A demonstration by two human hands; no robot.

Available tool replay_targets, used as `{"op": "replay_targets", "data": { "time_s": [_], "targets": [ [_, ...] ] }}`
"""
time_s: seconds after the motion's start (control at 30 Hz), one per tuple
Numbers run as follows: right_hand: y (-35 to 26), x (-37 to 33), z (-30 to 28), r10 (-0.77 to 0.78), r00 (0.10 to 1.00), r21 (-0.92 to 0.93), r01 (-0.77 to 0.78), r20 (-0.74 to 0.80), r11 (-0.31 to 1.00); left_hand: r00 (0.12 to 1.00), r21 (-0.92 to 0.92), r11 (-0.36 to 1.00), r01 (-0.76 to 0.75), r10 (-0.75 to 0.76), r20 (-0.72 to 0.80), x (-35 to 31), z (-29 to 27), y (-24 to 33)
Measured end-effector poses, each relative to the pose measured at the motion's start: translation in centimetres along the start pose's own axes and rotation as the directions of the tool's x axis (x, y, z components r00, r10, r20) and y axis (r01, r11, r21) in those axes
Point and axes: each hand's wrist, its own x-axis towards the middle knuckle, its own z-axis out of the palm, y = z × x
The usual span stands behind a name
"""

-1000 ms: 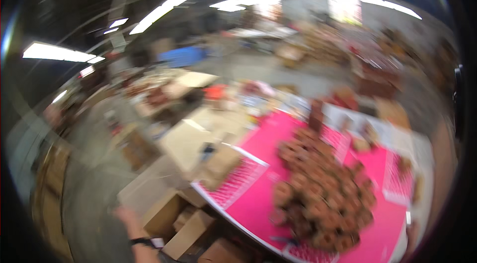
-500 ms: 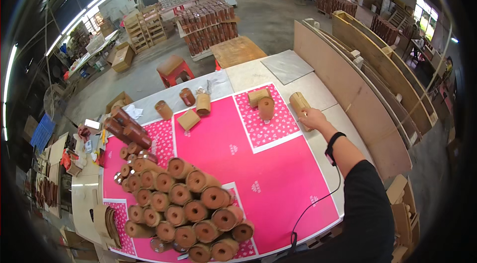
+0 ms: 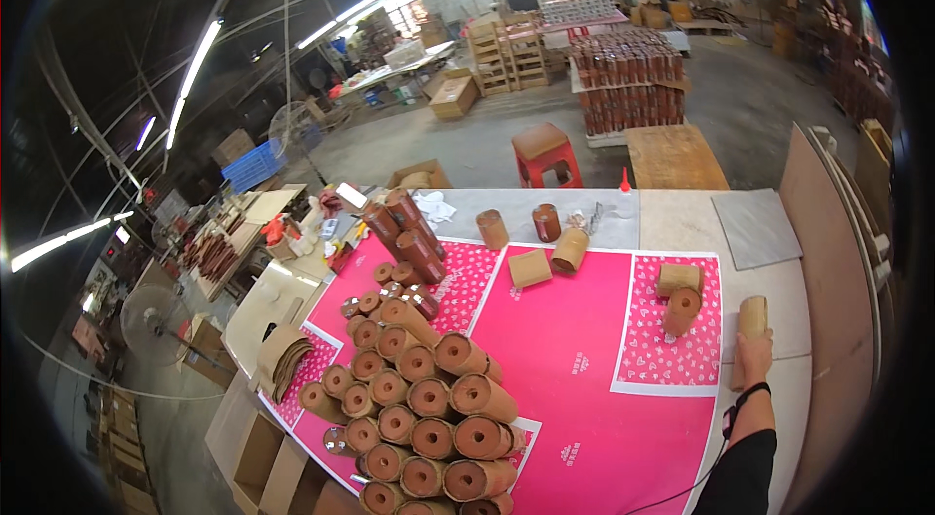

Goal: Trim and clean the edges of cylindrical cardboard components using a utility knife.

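Note:
Near the table's right side, my right hand (image 3: 752, 359) is closed around the near end of a tan cardboard-wrapped cylinder (image 3: 752, 317). This cylinder lies beside the pink sheet (image 3: 545, 349), on the pale tabletop. To its left, a tan-wrapped cylinder (image 3: 680, 279) and a cylinder showing a reddish-brown end with a centre hole (image 3: 684, 304) lie on the sheet's patterned square. A big stack of similar wrapped cylinders (image 3: 429, 398) lies at the near left, hollow ends showing. My left hand is out of view.
Several bare brown cylinders (image 3: 419, 252) lie behind the stack. Curved cardboard pieces (image 3: 284, 359) sit at the left edge. Beyond the table are a red stool (image 3: 547, 160) and a pallet of brown cylinders (image 3: 631, 77). A wooden panel (image 3: 813, 213) stands along the right side.
My view has swung to the left, so the table and room appear shifted right. My right hand remains on the wrapped cylinder, which looks more in line with my forearm.

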Motion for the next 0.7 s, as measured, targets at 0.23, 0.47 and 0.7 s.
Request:
{"op": "replay_targets", "data": {
  "time_s": [0.23, 0.47, 0.7],
  "targets": [
    [8.5, -4.0, 1.6, -0.045, 0.978, 0.294, -0.018, 0.205, 0.956, 0.978, -0.081, 0.983, -0.165, 0.174, 0.115, 2.6, 0.3, 3.3],
    [-4.3, -32.0, -12.0, -0.533, 0.706, 0.881, -0.319, 0.467, 0.349, 0.876, -0.099, 0.872, -0.479, 0.482, 0.013, 3.5, 1.1, 7.7],
    [-11.7, -47.6, -19.4, -0.836, 0.36, 0.895, -0.326, 0.414, 0.303, 0.71, -0.268, 0.672, -0.691, 0.701, -0.073, 0.7, -5.6, 6.5]
  ]
}}
